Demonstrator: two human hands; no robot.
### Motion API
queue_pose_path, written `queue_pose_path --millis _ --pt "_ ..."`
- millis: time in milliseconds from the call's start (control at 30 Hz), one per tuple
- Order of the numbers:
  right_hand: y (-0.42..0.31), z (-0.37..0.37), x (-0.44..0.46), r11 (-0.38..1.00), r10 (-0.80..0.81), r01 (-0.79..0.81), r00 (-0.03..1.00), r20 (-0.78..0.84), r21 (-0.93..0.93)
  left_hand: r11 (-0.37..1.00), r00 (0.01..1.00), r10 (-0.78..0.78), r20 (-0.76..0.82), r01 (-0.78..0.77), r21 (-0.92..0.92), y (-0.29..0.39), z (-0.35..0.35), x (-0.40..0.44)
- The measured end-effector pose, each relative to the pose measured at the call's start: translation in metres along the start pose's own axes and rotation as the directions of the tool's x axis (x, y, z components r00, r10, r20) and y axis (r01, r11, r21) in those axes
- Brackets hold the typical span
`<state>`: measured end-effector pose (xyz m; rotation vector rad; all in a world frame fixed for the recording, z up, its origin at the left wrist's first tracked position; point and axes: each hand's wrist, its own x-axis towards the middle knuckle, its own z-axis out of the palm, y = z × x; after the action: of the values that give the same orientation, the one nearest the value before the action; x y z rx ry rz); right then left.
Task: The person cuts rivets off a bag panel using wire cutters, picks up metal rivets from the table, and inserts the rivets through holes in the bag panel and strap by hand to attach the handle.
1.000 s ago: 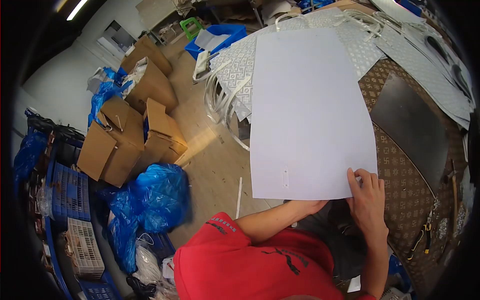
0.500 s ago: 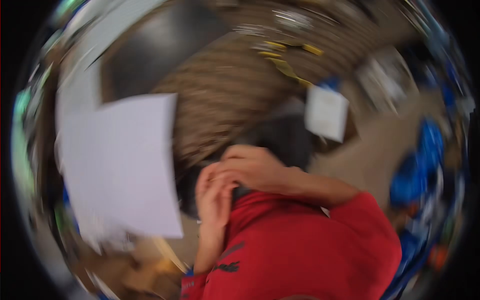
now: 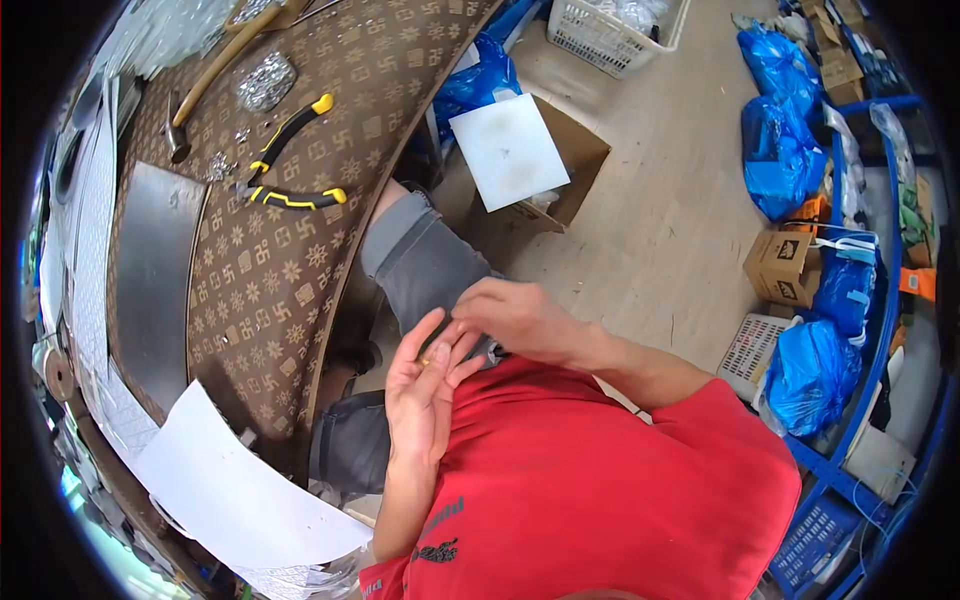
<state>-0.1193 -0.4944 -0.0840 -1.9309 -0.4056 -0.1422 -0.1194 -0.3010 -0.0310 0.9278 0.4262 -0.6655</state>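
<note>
Tabletop [image 3: 265, 290] in brown print on the left, what's on it?

Hammer [image 3: 229, 65] and yellow-black pliers [image 3: 288, 133] at the far end, dark plate [image 3: 153, 285] along the left. White sheet [image 3: 240, 485] is near left, just beside the left forearm [image 3: 404, 500].

And the grip?

Left hand [image 3: 418, 400] and right hand [image 3: 512, 315] close together mid-scene, both loosely curled, can't tell if either's gripping anything tbh. Wood-look floor [image 3: 660, 240], open carton [image 3: 588, 155] far off, blue shelving [image 3: 828, 470] right.

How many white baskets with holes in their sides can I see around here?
2. One basket stands on the floor beyond the open cardboard box; the other basket is beside a blue bag at right. Others may be hidden.
</note>
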Motion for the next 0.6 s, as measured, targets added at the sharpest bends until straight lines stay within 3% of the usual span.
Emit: queue_pose_path --millis 100,200,267,333,367,400,433,467,500,533,600 --pt "0.020 -0.019 -0.008 0.997 0.042 -0.035 0.992 -0.118 0.061 0.995 0.993 -0.045 0.106 0.054 -0.082 0.005 0.031 0.004" --pt "0.035 -0.037 -0.012 0.979 0.182 -0.198 0.952 -0.245 -0.041 0.984 0.994 -0.008 0.111 -0.012 0.177 0.006 0.051 0.006" --pt "0.072 -0.059 -0.013 0.933 0.349 -0.357 0.860 -0.372 0.051 0.955 0.986 0.031 0.166 -0.078 0.288 0.015 0.046 -0.003" --pt "0.110 -0.093 -0.009 0.765 0.599 -0.636 0.645 -0.475 0.100 0.858 0.955 0.093 0.282 -0.221 0.464 0.028 0.031 -0.021" --pt "0.135 -0.107 -0.009 0.774 0.513 -0.632 0.651 -0.560 -0.025 0.856 0.957 0.099 0.271 -0.221 0.468 0.035 0.022 -0.032" --pt "0.156 -0.116 -0.012 0.767 0.413 -0.624 0.659 -0.629 -0.151 0.832 0.959 0.189 0.210 -0.270 0.484 0.043 0.012 -0.045" --pt "0.169 -0.121 -0.018 0.774 0.415 -0.616 0.667 -0.619 -0.145 0.804 0.949 0.279 0.148 -0.315 0.503 0.051 0.001 -0.059" --pt "0.180 -0.126 -0.023 0.675 0.446 -0.697 0.648 -0.617 -0.244 0.802 0.947 0.291 0.133 -0.317 0.506 0.056 -0.010 -0.078" --pt "0.187 -0.129 -0.022 0.561 0.471 -0.755 0.630 -0.618 -0.341 0.750 0.913 0.406 0.037 -0.356 0.557 0.060 -0.021 -0.098" --pt "0.182 -0.129 -0.016 0.577 0.471 -0.738 0.650 -0.596 -0.349 0.695 0.852 0.520 -0.061 -0.381 0.610 0.064 -0.028 -0.110" --pt "0.152 -0.115 0.001 0.698 0.540 -0.669 0.726 -0.427 -0.255 0.679 0.773 0.606 -0.188 -0.381 0.628 0.073 -0.040 -0.131"
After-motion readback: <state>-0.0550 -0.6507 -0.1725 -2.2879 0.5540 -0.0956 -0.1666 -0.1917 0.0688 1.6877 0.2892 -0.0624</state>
